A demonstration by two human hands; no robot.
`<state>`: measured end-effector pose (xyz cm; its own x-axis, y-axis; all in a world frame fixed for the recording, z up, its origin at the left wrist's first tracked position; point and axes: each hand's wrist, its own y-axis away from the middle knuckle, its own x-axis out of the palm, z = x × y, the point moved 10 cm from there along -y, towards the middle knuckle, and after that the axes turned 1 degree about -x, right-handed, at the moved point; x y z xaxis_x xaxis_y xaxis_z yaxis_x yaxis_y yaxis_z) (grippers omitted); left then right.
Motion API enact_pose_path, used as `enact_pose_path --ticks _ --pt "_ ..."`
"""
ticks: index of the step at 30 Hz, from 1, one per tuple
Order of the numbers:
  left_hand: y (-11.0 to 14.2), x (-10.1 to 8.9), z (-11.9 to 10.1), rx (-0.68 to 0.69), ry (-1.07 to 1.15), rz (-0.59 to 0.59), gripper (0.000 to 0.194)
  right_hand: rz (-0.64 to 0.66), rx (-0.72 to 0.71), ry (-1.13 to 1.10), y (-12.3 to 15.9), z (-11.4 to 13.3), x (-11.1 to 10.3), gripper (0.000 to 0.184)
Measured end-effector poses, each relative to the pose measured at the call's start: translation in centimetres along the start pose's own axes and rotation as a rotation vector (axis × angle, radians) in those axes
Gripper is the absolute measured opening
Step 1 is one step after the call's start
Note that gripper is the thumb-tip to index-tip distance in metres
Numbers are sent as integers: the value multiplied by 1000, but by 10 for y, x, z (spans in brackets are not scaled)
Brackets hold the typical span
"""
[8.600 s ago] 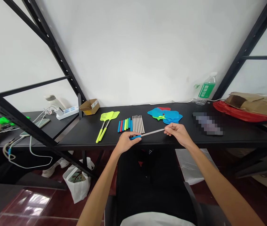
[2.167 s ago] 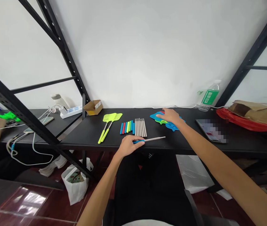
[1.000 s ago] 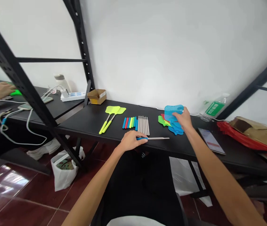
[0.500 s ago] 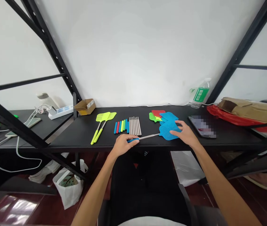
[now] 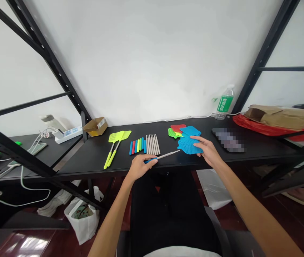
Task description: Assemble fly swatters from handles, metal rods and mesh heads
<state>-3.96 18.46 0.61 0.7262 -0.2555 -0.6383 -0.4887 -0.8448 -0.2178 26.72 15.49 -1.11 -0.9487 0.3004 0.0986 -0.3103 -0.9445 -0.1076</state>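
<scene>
My left hand [image 5: 141, 165] is closed on the blue handle [image 5: 151, 160] of a silver telescopic rod [image 5: 168, 154], whose bare tip points right. Between the fingers and thumb of my right hand [image 5: 207, 150] is a blue perforated fly swatter head [image 5: 188, 145]. A small gap shows between the rod's tip and this head. Just behind it lie loose swatter heads: another blue one [image 5: 192, 131], a red one [image 5: 178, 127], a green one [image 5: 172, 133] and a yellow one. Beyond my left hand are a row of coloured handles [image 5: 138, 146] and several silver rods [image 5: 152, 144].
Two yellow-green fly swatters [image 5: 112, 158] lie on the black table [image 5: 82, 157] at left, near a small cardboard box [image 5: 95, 127]. At right are a phone [image 5: 228, 140], a water bottle [image 5: 225, 101] and a red bag [image 5: 264, 127] under cardboard. Black shelf posts flank the table.
The blue swatter head and the rod's tip, touching before, are now apart. My right hand has shifted its hold on the head. The camera view has tilted slightly.
</scene>
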Motion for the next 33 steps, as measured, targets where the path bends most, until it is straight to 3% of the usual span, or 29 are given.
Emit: enact_pose_path --ticks 14,33 --pt "0 -3 -2 4 4 -17 45 -17 -4 -91 0 0 -3 44" --pt "1 -4 0 -8 45 -27 45 -38 -72 9 4 9 0 40"
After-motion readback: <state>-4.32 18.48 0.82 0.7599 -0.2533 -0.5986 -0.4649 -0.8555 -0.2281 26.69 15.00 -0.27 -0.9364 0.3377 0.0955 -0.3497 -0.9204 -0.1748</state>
